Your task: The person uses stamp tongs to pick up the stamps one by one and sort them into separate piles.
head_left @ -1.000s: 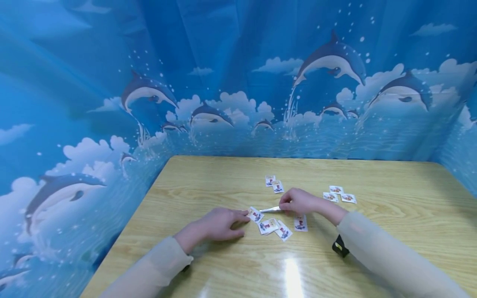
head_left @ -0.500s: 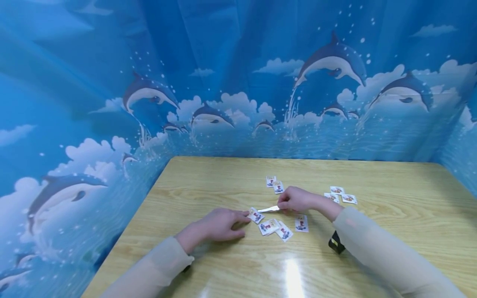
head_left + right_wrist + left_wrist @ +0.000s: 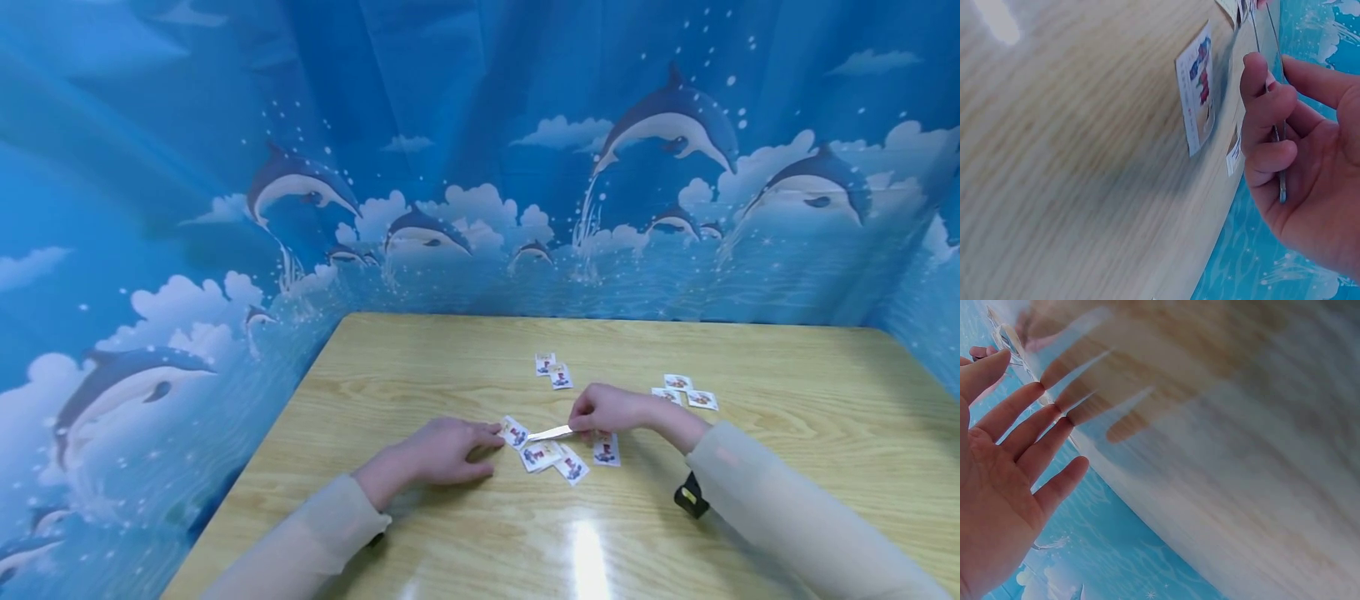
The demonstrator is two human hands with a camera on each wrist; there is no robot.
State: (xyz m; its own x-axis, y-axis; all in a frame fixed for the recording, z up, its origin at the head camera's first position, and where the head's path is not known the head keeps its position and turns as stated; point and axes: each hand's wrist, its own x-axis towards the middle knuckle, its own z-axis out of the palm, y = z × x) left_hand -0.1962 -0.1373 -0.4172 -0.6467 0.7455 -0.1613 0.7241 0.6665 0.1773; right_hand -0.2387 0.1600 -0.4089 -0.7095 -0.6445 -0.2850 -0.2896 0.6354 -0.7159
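Note:
My right hand grips a pair of metal tweezers, whose two thin arms run between thumb and fingers in the right wrist view. The tweezers' tips point left, right at the edge of a small printed paper piece. Straight fingertips of my left hand rest on that piece's left side. In the left wrist view the left fingers are spread and touch the shiny tabletop. Just nearer lies an overlapping pile of similar pieces. A single piece lies under and beside my right hand.
Two overlapping paper pieces lie farther back on the wooden table. A group of three pieces lies to the right, behind my right wrist. A blue dolphin-print curtain borders the table's back and sides.
My right hand has shifted slightly right and nearer with the tweezers, and their tips have come down toward the pile. The left hand has stayed in place.

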